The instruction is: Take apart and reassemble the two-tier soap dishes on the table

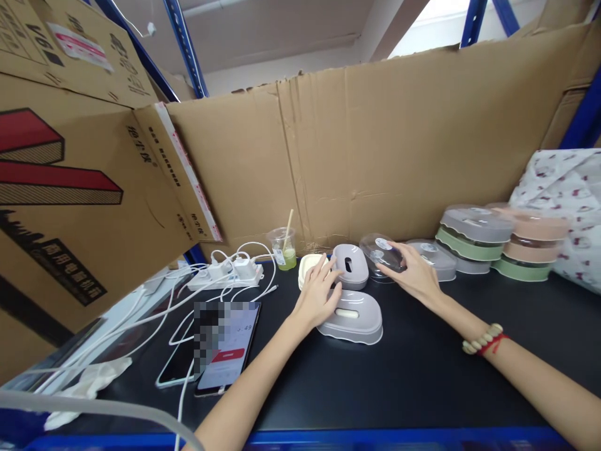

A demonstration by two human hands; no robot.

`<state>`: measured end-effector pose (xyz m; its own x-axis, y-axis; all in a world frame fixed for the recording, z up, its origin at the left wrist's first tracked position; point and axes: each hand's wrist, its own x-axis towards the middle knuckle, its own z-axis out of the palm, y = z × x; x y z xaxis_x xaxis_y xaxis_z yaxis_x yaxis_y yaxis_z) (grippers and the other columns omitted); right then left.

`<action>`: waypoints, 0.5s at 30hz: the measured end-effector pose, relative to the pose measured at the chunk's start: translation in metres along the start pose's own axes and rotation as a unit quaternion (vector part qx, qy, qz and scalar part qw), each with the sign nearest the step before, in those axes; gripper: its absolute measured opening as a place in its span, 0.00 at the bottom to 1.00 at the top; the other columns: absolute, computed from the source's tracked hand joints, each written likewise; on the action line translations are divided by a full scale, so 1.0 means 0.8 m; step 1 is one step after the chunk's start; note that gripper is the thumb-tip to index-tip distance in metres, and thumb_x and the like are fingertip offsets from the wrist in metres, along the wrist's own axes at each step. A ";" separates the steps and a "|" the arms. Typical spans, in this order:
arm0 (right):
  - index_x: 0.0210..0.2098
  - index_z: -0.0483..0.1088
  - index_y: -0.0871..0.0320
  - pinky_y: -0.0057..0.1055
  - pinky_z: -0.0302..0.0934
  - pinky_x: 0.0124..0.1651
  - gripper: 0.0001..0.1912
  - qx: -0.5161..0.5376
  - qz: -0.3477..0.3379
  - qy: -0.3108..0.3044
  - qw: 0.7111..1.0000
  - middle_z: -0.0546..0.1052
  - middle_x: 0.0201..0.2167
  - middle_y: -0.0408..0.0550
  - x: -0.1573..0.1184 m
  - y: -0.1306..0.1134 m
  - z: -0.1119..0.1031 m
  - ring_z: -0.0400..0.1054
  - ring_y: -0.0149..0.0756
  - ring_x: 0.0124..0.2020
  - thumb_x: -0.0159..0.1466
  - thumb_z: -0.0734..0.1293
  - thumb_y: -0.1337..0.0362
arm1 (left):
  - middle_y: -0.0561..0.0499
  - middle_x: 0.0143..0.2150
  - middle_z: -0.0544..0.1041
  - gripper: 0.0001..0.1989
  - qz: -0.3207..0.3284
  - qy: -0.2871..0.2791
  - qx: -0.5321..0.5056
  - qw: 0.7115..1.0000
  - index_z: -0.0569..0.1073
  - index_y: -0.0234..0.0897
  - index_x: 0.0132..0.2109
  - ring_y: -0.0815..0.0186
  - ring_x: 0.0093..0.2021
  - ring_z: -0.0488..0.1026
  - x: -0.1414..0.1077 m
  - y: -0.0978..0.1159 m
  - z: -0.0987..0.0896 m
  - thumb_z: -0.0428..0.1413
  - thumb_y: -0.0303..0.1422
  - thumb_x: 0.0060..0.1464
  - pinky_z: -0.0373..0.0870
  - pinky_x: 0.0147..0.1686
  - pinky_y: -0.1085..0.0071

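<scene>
My left hand (318, 294) lies palm down with its fingers stretched and spread. Its fingertips reach over a cream oval piece (307, 264), and its thumb side meets a grey oval box lid (359, 318) with a slot in the top. Just behind sits a grey oval piece (359, 268) with a dark opening. Between the thumb and fingers of my right hand (417, 272) is the edge of a clear plastic cover (373, 249) with a white round sticker; it seems to be one of a few nested together. Another grey box (444, 262) stands partly behind that hand.
Stacked grey, green and pink oval boxes (474, 241) stand right, beside a patterned white bag (563, 194). A plastic cup (284, 254) with green drink stands at the back. A power strip (256, 275), white cables and two phones (230, 357) lie left. Cardboard (399, 144) walls the back.
</scene>
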<state>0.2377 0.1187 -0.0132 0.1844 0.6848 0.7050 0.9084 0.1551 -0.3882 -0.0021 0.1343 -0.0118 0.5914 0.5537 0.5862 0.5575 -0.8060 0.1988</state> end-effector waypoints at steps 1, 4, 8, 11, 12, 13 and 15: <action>0.48 0.67 0.52 0.44 0.66 0.33 0.30 -0.022 0.017 -0.002 1.000 0.70 0.46 0.53 0.000 0.007 0.005 0.70 0.44 0.33 0.53 0.62 0.41 | 0.46 0.60 0.61 0.16 -0.018 -0.038 -0.015 0.999 0.70 0.36 0.48 0.58 0.64 0.46 0.001 -0.001 0.001 0.41 0.32 0.60 0.51 0.59 0.55; 0.47 0.69 0.53 0.48 0.65 0.34 0.35 -0.078 0.039 -0.005 0.996 0.69 0.47 0.59 -0.003 0.025 0.022 0.69 0.53 0.38 0.50 0.62 0.37 | 0.49 0.59 0.61 0.17 -0.079 -0.101 -0.058 0.990 0.73 0.37 0.44 0.59 0.64 0.47 0.003 -0.001 0.003 0.40 0.31 0.61 0.49 0.60 0.54; 0.48 0.69 0.53 0.43 0.65 0.29 0.35 -0.110 0.033 -0.001 0.993 0.68 0.45 0.59 -0.007 0.036 0.034 0.71 0.49 0.33 0.50 0.61 0.36 | 0.49 0.61 0.60 0.18 -0.119 -0.112 -0.087 0.983 0.75 0.37 0.44 0.59 0.64 0.48 0.005 0.001 0.005 0.40 0.31 0.61 0.48 0.60 0.52; 0.49 0.68 0.52 0.40 0.66 0.28 0.35 -0.104 0.014 0.001 0.994 0.67 0.45 0.57 -0.008 0.035 0.034 0.71 0.45 0.30 0.48 0.64 0.38 | 0.48 0.62 0.57 0.18 -0.132 -0.125 -0.091 0.979 0.74 0.37 0.47 0.58 0.64 0.47 0.005 0.004 0.005 0.40 0.32 0.62 0.48 0.60 0.52; 0.49 0.68 0.52 0.41 0.66 0.28 0.35 -0.097 0.012 -0.003 0.995 0.67 0.45 0.56 -0.008 0.034 0.032 0.71 0.44 0.30 0.48 0.65 0.39 | 0.48 0.62 0.56 0.18 -0.134 -0.131 -0.091 0.978 0.73 0.37 0.48 0.58 0.64 0.47 0.005 0.005 0.004 0.40 0.32 0.62 0.47 0.60 0.52; 0.48 0.68 0.53 0.41 0.66 0.27 0.34 -0.086 0.012 -0.008 0.996 0.67 0.46 0.56 -0.007 0.033 0.031 0.70 0.42 0.28 0.48 0.65 0.39 | 0.48 0.62 0.56 0.19 -0.133 -0.137 -0.091 0.977 0.73 0.38 0.49 0.58 0.64 0.47 0.005 0.006 0.004 0.40 0.33 0.62 0.47 0.60 0.51; 0.47 0.69 0.53 0.41 0.66 0.27 0.30 -0.059 0.012 -0.024 0.998 0.67 0.46 0.55 -0.006 0.031 0.028 0.68 0.38 0.26 0.51 0.65 0.42 | 0.49 0.63 0.55 0.19 -0.126 -0.146 -0.091 0.977 0.71 0.38 0.52 0.58 0.64 0.46 0.004 0.007 0.004 0.40 0.34 0.62 0.46 0.60 0.50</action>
<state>0.2513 0.1353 -0.0392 0.1912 0.7215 0.6655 0.9421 0.0555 -0.3308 0.0048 0.1327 -0.0114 0.6039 0.7546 0.2567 0.6101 -0.6448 0.4603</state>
